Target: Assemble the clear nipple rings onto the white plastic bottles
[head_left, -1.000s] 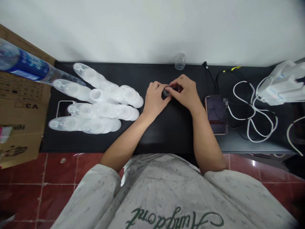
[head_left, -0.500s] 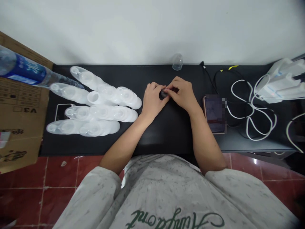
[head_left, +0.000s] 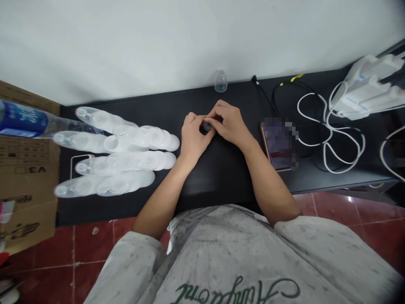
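My left hand (head_left: 194,137) curls its thumb and fingers around a small dark round piece (head_left: 207,125), mostly covered by fingers. From the other side my right hand (head_left: 228,122) pinches at the same piece with thumb and forefinger. The fingertips of both hands meet there, just above the black tabletop (head_left: 215,181). A clear plastic cup (head_left: 220,81) stands upside down behind them near the wall. Left of my hands lie rows of nested, translucent white plastic pieces (head_left: 126,160) with narrow tips pointing left.
A bottle with a blue label (head_left: 23,120) is at the far left before a cardboard box (head_left: 28,169). A phone (head_left: 276,143) lies right of my right forearm. Looped white cable (head_left: 343,143) and white devices (head_left: 363,90) occupy the right end.
The whole view has tilted, so things on the left sit lower and those on the right higher. Both hands stay together at the small piece, with only slight finger movement.
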{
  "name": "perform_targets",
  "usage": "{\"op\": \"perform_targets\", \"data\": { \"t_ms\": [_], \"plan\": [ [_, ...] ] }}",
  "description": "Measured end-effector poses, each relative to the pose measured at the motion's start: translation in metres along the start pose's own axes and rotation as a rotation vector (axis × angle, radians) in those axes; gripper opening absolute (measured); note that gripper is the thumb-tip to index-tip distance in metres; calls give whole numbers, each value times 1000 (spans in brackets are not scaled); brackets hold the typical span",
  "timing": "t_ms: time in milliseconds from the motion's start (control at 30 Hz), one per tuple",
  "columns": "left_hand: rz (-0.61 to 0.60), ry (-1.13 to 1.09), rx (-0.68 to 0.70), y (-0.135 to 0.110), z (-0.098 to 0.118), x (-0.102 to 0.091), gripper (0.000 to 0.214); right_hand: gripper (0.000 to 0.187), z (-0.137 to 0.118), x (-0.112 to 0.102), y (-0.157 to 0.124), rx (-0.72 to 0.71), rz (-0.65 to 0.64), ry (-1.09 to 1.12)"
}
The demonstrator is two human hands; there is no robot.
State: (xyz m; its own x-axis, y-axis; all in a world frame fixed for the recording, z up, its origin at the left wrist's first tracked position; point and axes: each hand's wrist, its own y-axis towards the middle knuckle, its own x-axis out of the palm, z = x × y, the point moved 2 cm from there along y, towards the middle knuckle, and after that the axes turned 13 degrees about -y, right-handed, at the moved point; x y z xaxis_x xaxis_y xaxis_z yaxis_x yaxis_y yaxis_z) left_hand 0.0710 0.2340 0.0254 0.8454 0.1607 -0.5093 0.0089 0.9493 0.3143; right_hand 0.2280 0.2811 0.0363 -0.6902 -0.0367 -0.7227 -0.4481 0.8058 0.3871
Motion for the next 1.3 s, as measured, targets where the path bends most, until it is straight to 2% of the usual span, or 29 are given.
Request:
{"op": "perform_targets", "data": {
  "t_ms": [167,300,600,767,967,1100,1233,1300],
  "plan": [
    [5,-35,14,1,3,1,17,28,9,-2,2,111,85,49],
    [10,-50,18,1,5,1,17,28,9,-5,2,161,105,71],
    [40,-25,20,1,-2,1,10,28,-9,-3,2,-5,43,75],
    [47,-34,26,2,0,1,10,27,-10,-5,2,-22,52,100],
    [81,-41,66,0,6,2,17,28,-2,-13,4,166,152,187],
    [118,0,138,-4,14,2,28,34,-1,-11,6,293,168,320],
    [59,-68,227,-8,22,3,53,42,-3,-9,7,432,186,519],
    [34,-113,244,-8,23,2,48,47,-2,-9,7,472,173,576]
  ]
}}
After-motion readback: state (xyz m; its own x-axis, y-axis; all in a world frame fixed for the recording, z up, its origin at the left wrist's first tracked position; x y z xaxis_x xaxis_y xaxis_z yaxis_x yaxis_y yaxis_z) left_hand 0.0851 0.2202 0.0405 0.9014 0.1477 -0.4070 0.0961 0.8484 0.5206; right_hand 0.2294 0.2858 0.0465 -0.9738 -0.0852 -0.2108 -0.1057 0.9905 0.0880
